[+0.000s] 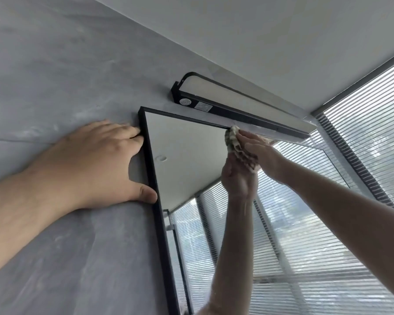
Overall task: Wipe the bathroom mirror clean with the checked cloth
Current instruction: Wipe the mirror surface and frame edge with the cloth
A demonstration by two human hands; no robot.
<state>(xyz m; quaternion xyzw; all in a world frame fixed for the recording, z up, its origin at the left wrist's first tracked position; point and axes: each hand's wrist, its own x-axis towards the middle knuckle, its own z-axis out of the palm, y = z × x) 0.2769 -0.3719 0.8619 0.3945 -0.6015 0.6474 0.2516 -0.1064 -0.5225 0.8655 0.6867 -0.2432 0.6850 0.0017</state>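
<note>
Mirror (pixel 187 142): hanging upright, long axis vertical. Gripping checked cloth (pixel 232 142) against its top with right hand (pixel 265 156). Pressing flat, open left hand (pixel 96 160) on wall (pixel 55 64).

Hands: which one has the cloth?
The right hand holds the checked cloth against the mirror; the left hand lies flat on the wall, holding nothing.

grey wall (pixel 55 53) | white ceiling (pixel 282 42) | black lamp (pixel 237 114) | window blinds (pixel 373 114) (daylit)
</note>
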